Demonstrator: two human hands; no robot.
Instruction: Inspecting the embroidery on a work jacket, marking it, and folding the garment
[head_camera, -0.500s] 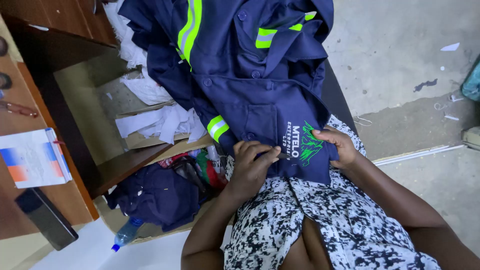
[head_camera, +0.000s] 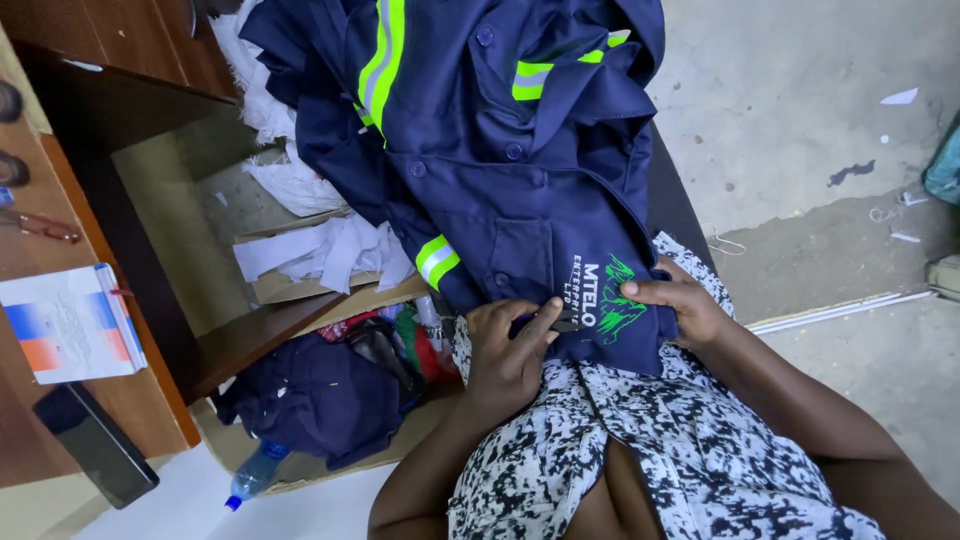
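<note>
A navy work shirt (head_camera: 500, 130) with lime and grey reflective stripes lies across my lap and spills up toward the desk. Green and white stitched lettering (head_camera: 608, 300) sits near its lower edge. My left hand (head_camera: 505, 355) pinches a small dark tool (head_camera: 563, 322), with its tip against the cloth just left of the lettering. My right hand (head_camera: 682, 305) grips the shirt's edge right of the lettering, thumb on top, holding the cloth taut. The fingers under the cloth are hidden.
A wooden desk (head_camera: 60, 250) stands at left with a paper pad (head_camera: 70, 325) and a dark phone (head_camera: 95, 445). Beneath it are a cardboard box (head_camera: 300, 290) of white scraps, dark folded cloth (head_camera: 320, 400) and a plastic bottle (head_camera: 250, 475). Concrete floor (head_camera: 800, 120) lies at right.
My left hand has slid slightly down and right, bringing the tool closer to the lettering. My right hand keeps its hold on the shirt edge.
</note>
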